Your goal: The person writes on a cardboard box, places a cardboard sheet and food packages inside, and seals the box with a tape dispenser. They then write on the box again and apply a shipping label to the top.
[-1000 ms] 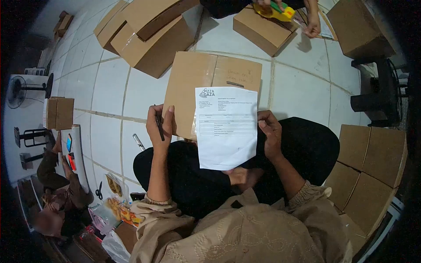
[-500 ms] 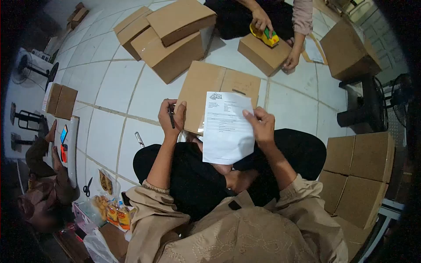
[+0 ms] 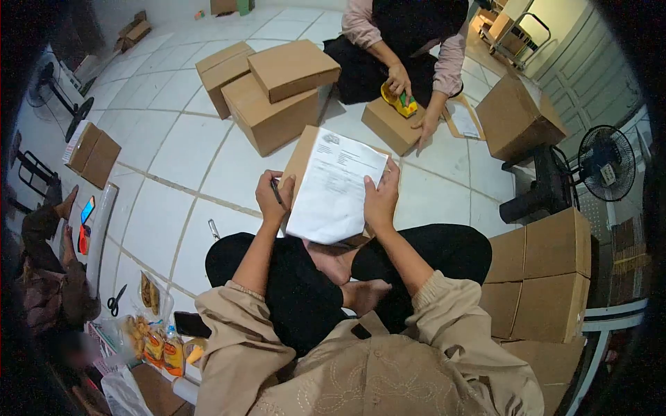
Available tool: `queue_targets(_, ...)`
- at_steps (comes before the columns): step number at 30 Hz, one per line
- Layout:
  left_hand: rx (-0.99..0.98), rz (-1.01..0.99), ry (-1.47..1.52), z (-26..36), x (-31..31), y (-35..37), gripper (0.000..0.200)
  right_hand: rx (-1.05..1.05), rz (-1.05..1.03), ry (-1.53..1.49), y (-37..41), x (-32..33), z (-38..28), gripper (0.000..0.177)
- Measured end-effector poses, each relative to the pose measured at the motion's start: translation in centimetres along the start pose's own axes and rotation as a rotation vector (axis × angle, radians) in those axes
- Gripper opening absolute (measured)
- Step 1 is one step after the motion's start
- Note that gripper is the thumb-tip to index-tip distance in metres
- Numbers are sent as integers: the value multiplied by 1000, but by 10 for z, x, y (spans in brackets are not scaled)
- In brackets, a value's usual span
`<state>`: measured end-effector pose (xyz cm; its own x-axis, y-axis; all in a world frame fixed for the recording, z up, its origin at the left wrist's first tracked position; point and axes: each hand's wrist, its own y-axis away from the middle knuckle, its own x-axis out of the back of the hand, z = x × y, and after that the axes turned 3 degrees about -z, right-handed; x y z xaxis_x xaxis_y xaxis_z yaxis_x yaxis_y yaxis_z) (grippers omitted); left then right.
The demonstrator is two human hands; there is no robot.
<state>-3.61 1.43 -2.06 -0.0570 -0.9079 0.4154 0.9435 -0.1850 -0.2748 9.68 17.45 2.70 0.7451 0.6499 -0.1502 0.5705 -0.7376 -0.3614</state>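
Note:
A printed sheet of paper (image 3: 334, 187) lies tilted over a cardboard box (image 3: 300, 161) in front of my crossed legs, hiding most of the box's top. My left hand (image 3: 270, 199) is closed around a dark pen (image 3: 277, 191) and rests against the box's left side. At the sheet's right edge, my right hand (image 3: 381, 197) grips the paper with its thumb on top; its other fingers are mostly hidden behind the box and sheet.
Across from me, another person presses a yellow-green tape dispenser (image 3: 399, 101) on a small box (image 3: 390, 127). Stacked boxes (image 3: 270, 114) stand ahead, more boxes (image 3: 538, 277) at my right. Scissors (image 3: 116, 299) and snack packets (image 3: 164, 350) lie left. A fan (image 3: 607, 163) stands right.
The sheet has moved left and down and now lies slanted across the box. My right hand has shifted left with it. The view has tilted up, showing more of the other person.

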Motion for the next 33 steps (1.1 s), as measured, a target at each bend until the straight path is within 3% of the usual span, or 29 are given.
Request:
queue_targets(2,24,2,35,-2,-1,0,28,25,-99,657,-5,7,0,70)
queue_targets(4,-30,28,16,-4,-2,1,29,27,-136,677,5,8,6,75)
queue_targets(6,-23,32,12,-4,-2,1,29,1,-141,1131,12,6,9,80)
queue_targets(7,-41,39,43,-6,-3,1,29,160,-118,1233,12,9,13,77)
queue_targets(8,-62,42,73,-9,-5,0,30,163,-108,1234,10,7,9,77)
queue_targets(10,-146,87,-2,-15,-10,-2,28,216,-522,1391,12,1,3,66)
queue_targets(11,-154,91,3,-14,-10,-1,28,206,-512,1389,16,0,7,66)
queue_targets(13,-172,97,-1,-13,-7,-2,27,154,-679,1227,20,-5,15,63)
queue_targets(15,-35,38,37,-6,-5,2,29,147,-716,1248,16,-6,9,65)
queue_targets(17,-41,38,35,-6,-4,1,29,137,-752,1275,16,-6,4,66)
queue_targets(22,-56,65,12,-8,-7,2,32,348,-875,1207,39,-5,4,69)
queue_targets(26,-57,71,-79,-4,-6,0,36,394,-956,1112,69,-1,-14,73)
queue_targets(29,117,-33,-138,-11,-8,-8,45,397,-1006,1069,80,7,-24,78)
queue_targets(33,137,-179,-272,15,3,-20,45,290,-1071,957,71,12,-42,77)
